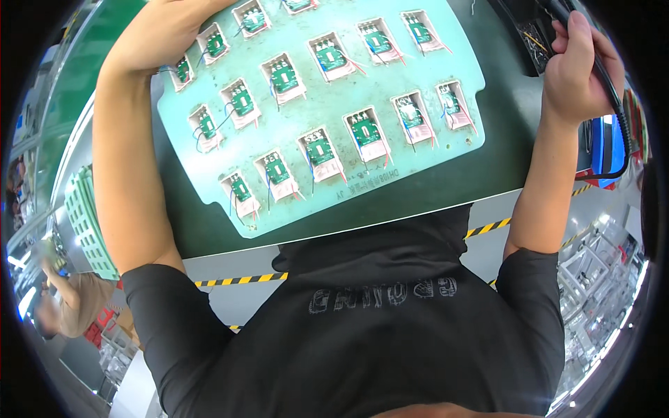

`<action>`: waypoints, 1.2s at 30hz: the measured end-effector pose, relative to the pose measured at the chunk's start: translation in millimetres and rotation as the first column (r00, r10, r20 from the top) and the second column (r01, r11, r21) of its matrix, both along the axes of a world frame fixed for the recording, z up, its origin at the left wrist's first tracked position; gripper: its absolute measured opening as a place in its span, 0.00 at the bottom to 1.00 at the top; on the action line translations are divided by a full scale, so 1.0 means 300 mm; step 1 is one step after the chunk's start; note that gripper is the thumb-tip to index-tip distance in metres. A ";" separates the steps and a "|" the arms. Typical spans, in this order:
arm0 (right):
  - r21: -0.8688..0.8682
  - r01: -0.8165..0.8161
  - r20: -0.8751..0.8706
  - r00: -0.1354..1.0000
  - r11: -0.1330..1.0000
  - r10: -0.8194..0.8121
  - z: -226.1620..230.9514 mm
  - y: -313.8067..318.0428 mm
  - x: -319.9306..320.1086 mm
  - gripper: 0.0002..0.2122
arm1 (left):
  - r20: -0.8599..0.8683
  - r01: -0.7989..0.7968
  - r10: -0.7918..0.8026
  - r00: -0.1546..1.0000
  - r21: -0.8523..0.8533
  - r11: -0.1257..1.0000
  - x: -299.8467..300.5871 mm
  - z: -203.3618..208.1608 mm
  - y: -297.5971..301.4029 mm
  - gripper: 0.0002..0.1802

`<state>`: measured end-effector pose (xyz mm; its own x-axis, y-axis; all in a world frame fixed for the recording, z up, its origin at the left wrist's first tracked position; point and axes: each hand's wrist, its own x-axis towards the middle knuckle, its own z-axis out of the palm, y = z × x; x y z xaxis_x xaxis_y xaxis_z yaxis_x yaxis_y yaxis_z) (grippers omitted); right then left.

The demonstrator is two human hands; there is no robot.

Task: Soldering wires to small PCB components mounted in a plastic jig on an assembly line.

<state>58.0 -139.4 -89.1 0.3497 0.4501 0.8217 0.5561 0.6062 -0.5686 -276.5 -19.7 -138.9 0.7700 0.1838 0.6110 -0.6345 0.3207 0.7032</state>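
A pale green fixture board lies tilted on the dark table, with several small green circuit boards seated in white housings in its slots. Red, blue and black wires stick out from the housings. My left hand reaches over the board's far left corner, close to a housing there; its fingertips run past the picture's upper edge. At the far right, my right hand is closed around the black handle of a soldering iron, whose cable loops down beside my wrist. The iron's tip is not visible.
A black holder with brass-coloured shavings sits left of my right hand. Blue bins stand at the table's right. Green plastic trays are stacked at the left, and another person is beyond them. Striped tape marks the floor.
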 end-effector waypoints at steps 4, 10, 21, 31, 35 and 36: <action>0.007 0.038 0.045 0.998 0.999 -0.038 0.018 -0.016 0.008 0.06 | 0.131 0.028 -0.020 0.991 -0.059 0.998 0.001 0.024 -0.018 0.17; -0.072 -0.010 0.126 0.992 0.997 0.019 0.054 -0.041 -0.073 0.06 | -0.739 -0.267 0.611 0.285 0.551 0.791 -0.084 0.266 -0.152 0.25; -0.159 -0.135 0.014 0.990 0.978 0.139 0.001 -0.091 0.111 0.06 | -0.586 -0.937 0.774 0.242 0.066 0.343 -0.194 0.185 -0.370 0.53; -0.185 -0.219 -0.059 0.976 0.958 0.211 0.033 -0.099 0.136 0.08 | -0.177 -0.539 0.973 -0.146 0.839 0.072 -0.129 0.161 -0.381 0.47; -0.179 -0.216 -0.084 0.976 0.960 0.203 0.046 -0.095 0.111 0.08 | -0.220 -0.609 0.964 -0.151 0.788 0.085 -0.114 0.148 -0.376 0.46; -0.178 -0.217 -0.093 0.975 0.960 0.203 0.048 -0.094 0.102 0.08 | -0.224 -0.610 0.964 -0.147 0.787 0.090 -0.115 0.155 -0.381 0.46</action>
<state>88.7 -167.6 -74.7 0.2867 0.6619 0.6926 0.3808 0.5847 -0.7164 -311.2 -134.1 -92.3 0.2507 0.9125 0.3233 0.4449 -0.4052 0.7987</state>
